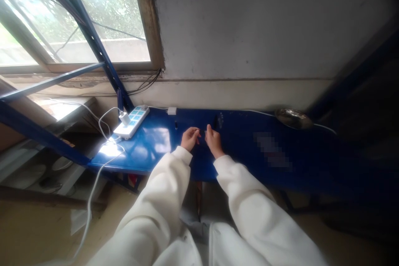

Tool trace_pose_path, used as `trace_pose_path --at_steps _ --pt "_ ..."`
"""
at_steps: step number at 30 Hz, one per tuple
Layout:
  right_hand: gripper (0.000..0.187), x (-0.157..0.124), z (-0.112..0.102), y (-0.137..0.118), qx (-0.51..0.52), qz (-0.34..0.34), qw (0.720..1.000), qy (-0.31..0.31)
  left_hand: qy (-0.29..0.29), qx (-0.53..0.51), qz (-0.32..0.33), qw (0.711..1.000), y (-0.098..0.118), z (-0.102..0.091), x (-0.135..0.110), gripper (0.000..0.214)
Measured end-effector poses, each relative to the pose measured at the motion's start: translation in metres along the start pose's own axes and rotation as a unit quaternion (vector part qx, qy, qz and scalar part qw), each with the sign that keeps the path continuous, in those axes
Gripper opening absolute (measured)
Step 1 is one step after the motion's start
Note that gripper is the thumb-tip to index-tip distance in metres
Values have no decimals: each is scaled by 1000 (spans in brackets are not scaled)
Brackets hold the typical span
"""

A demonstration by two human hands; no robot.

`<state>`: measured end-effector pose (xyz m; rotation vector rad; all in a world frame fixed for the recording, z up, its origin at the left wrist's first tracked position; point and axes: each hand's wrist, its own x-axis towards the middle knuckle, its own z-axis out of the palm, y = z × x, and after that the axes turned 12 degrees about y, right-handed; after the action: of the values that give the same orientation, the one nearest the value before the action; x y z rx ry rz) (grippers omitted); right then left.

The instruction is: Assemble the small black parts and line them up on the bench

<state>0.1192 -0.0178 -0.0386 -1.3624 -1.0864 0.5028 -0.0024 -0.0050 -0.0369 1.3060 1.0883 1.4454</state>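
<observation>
Both my arms in white sleeves reach forward over a blue table [149, 149]. My left hand [189, 138] and my right hand [213, 139] sit close together near the table's middle, fingers curled in as if pinching a small dark thing [203, 134] between them. It is too small and dark to make out. Another small dark object [218, 121] stands on the table just beyond my right hand.
A white power strip [132, 121] with a plugged-in charger and white cable lies at the table's left back. A metal dish [293, 118] rests at the back right. A window and blue shelving struts [93, 41] are on the left; a grey wall is behind.
</observation>
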Motion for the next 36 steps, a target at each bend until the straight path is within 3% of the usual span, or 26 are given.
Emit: trace_pose_path --at_steps 4,13,23,32,36 --pt "43 0 1 0 51 3 998 -26 36 -16 7 999 -4 -1 3 42" --pt "31 2 0 -3 150 67 985 -55 30 -9 -6 999 -3 -1 2 41" --pt "32 -2 0 -8 160 60 983 -62 66 53 10 996 5 0 -2 42" --pt "29 -2 1 -9 162 69 982 -72 137 49 -60 988 4 -3 1 54" --pt "27 0 1 -6 164 79 982 -54 146 6 -71 987 7 -3 1 49"
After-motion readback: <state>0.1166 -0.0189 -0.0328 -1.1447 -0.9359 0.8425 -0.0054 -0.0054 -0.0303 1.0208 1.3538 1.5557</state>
